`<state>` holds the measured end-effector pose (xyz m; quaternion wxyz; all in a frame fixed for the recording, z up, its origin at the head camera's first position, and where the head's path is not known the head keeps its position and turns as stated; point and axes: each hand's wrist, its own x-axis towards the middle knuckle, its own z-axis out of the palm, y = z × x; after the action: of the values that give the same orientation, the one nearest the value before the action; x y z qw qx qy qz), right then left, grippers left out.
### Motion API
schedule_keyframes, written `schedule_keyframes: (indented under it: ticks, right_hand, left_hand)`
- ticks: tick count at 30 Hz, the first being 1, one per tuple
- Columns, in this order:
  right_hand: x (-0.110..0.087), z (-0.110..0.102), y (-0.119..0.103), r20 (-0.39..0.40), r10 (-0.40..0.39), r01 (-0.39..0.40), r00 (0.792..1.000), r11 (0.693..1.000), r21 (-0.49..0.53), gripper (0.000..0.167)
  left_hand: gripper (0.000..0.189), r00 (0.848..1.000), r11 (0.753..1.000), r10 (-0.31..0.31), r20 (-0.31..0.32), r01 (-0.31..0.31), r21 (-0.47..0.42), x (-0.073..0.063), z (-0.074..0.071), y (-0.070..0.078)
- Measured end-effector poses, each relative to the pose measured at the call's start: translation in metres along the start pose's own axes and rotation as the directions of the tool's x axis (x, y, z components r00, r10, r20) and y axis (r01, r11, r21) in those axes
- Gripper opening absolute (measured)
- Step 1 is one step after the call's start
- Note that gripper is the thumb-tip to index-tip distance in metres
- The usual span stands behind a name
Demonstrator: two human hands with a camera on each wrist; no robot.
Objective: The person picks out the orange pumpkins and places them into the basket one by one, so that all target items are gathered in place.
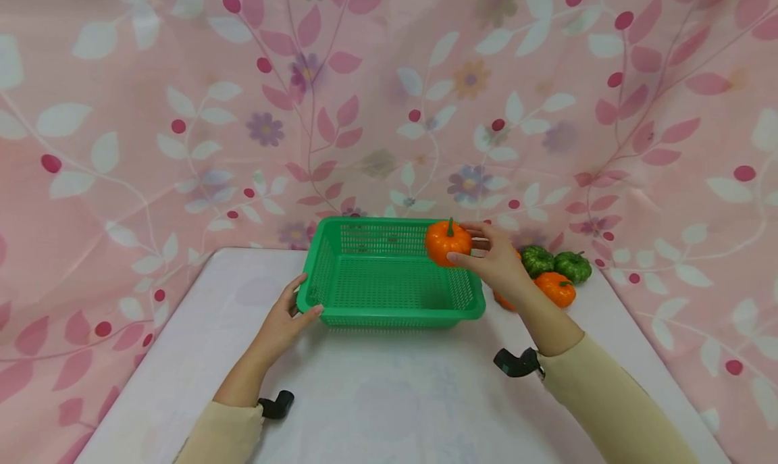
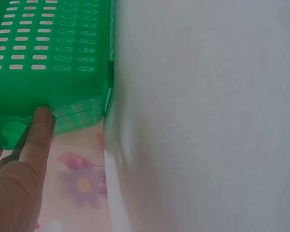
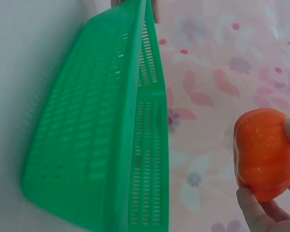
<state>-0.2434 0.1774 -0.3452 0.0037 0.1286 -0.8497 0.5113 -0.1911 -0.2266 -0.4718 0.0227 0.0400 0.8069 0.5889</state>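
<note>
A small orange pumpkin (image 1: pixel 446 243) with a green stem is held in my right hand (image 1: pixel 497 256), thumb in front and fingers behind. It hangs over the back right part of a green plastic basket (image 1: pixel 395 313), apart from its rim. The right wrist view shows the same pumpkin (image 3: pixel 263 152) between thumb and fingertips. At the basket's front left corner, my left hand (image 1: pixel 284 323) grips the rim, thumb at the front and fingers along the left side. A straight digit (image 2: pixel 38 133) touches the basket wall in the left wrist view. No items show inside the basket.
Right of the basket lie two green pumpkins (image 1: pixel 573 267) and an orange pumpkin (image 1: pixel 555 290), with more orange partly hidden behind my right forearm. A white cloth covers the table (image 1: pixel 389 396). Pink floral fabric (image 1: pixel 389 113) hangs behind it. Black wrist mounts (image 1: pixel 516 363) stick out below both hands.
</note>
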Motion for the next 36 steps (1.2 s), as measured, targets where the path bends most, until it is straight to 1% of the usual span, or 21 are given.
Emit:
schedule_keyframes:
  ticks: [3, 8, 13, 17, 21, 28, 36]
  right_hand:
    - [0.009, 0.013, -0.008, 0.03, -0.007, 0.007, 1.0, 1.0, 0.022, 0.07]
    - [0.025, 0.035, -0.019, 0.052, -0.024, 0.023, 0.998, 1.0, 0.022, 0.067]
    - [0.038, 0.059, -0.02, 0.07, -0.016, 0.017, 0.997, 1.0, -0.017, 0.064]
    - [0.047, 0.082, -0.018, 0.104, 0.009, -0.005, 0.994, 0.999, -0.035, 0.061]
    - [0.055, 0.101, -0.015, 0.132, -0.003, 0.008, 0.991, 0.999, -0.038, 0.059]
    - [0.062, 0.123, -0.013, 0.143, -0.016, 0.027, 0.99, 0.997, -0.076, 0.057]
    - [0.065, 0.145, -0.007, 0.191, -0.018, 0.038, 0.981, 0.994, -0.104, 0.055]
  left_hand:
    - [0.086, 1.0, 1.0, 0.002, -0.001, -0.002, 0.0, 0.0, 0.0, -0.001]
    - [0.085, 1.0, 1.0, -0.004, -0.002, 0.004, -0.009, 0.0, 0.001, -0.003]
    - [0.085, 1.0, 1.0, 0.002, -0.002, -0.002, -0.016, 0.003, 0.003, -0.003]
    - [0.084, 1.0, 1.0, 0.008, -0.002, -0.008, -0.014, 0.003, 0.003, -0.003]
    - [0.085, 1.0, 1.0, 0.006, -0.002, -0.006, -0.019, 0.003, 0.003, -0.004]
    - [0.085, 1.0, 1.0, -0.008, -0.002, 0.008, -0.022, 0.001, 0.001, -0.002]
    - [0.086, 1.0, 1.0, -0.005, -0.005, 0.005, -0.015, 0.0, 0.0, -0.001]
